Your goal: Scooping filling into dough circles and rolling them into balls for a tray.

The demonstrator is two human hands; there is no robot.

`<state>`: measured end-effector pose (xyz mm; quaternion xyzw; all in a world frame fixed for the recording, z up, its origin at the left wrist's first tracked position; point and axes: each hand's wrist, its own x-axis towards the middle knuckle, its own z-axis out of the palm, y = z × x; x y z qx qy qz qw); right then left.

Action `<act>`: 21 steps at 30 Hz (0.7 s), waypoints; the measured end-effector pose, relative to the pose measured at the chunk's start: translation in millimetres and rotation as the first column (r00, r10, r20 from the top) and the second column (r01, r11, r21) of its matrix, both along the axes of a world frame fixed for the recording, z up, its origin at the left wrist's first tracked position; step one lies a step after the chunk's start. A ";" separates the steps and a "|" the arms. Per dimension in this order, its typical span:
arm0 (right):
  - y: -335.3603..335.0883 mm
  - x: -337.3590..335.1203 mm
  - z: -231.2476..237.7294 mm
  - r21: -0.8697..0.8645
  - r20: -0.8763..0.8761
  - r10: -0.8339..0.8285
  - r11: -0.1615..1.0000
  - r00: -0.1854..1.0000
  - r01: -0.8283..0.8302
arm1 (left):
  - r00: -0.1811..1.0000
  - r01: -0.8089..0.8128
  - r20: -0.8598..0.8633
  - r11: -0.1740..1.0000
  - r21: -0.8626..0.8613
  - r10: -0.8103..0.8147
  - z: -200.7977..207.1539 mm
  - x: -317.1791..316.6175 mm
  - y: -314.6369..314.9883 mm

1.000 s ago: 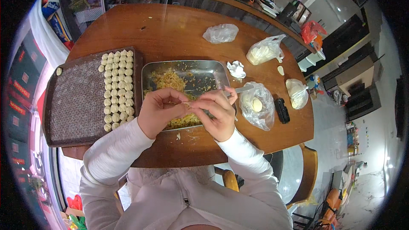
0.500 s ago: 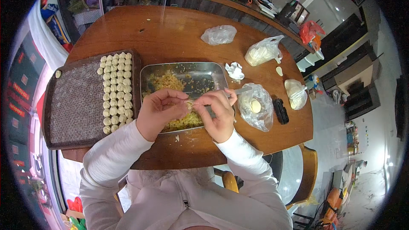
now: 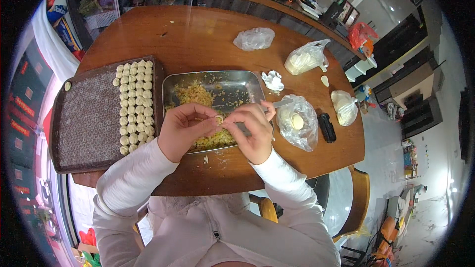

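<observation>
Above the metal pan (image 3: 260,89) my two hands meet at a small dumpling (image 3: 219,118) of pale dough with filling showing. My left hand (image 3: 183,131) pinches one side of it between thumb and fingers. My right hand (image 3: 252,131) pinches the other side, and a flat metal stick (image 3: 283,103), like a filling spatula, sticks out past its fingers to the right. Crumbly orange filling (image 3: 198,95) lies at the pan's far left; yellowish filling (image 3: 215,141) lies nearer me, partly behind my hands. To the left, a dark tray (image 3: 89,118) carries rows of small shaped dumplings (image 3: 132,101).
Right of the pan, an opened plastic bag (image 3: 307,128) holds round dough wrappers (image 3: 297,121). Around it are a crumpled tissue (image 3: 272,81), a black object (image 3: 326,128) and tied bags (image 3: 344,108), (image 3: 304,60). One loose wrapper (image 3: 324,80) lies on the wooden table (image 3: 198,39).
The dumpling between my fingertips is turned a little and looks more gathered, its opening facing up. Both hands stay in almost the same place.
</observation>
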<state>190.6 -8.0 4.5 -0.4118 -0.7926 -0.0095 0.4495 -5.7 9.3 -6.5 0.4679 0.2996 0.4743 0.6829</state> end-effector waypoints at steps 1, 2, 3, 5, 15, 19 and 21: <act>-0.2 -0.6 -0.7 0.010 -0.032 -0.006 1.000 0.999 0.007 | 1.000 0.002 -0.008 1.000 0.008 -0.002 -0.4 -0.7 0.4; -0.2 -1.0 -0.7 0.021 -0.062 -0.012 1.000 0.998 0.014 | 1.000 0.005 -0.015 1.000 0.017 -0.004 -0.5 -1.2 1.0; -0.4 -1.3 -0.3 0.020 -0.054 -0.019 1.000 0.998 0.020 | 1.000 0.004 -0.017 1.000 0.022 -0.004 -0.7 -1.6 1.2; -0.5 -1.9 1.5 0.022 -0.038 -0.032 0.999 0.999 0.033 | 1.000 0.002 -0.021 0.999 0.034 -0.001 -0.6 -2.1 1.4; -2.1 -1.5 -0.3 0.006 0.004 0.017 1.000 1.000 -0.017 | 0.999 0.031 -0.010 0.999 0.043 -0.031 -3.0 -2.6 2.2; -0.6 -1.7 1.9 -0.017 0.042 0.037 0.999 0.998 -0.037 | 1.000 0.018 -0.021 1.000 0.022 -0.018 0.0 -0.5 0.8; -0.6 -2.0 0.2 -0.016 0.052 0.045 0.999 0.998 -0.044 | 1.000 0.010 -0.025 1.000 -0.018 -0.010 2.7 -0.4 -1.5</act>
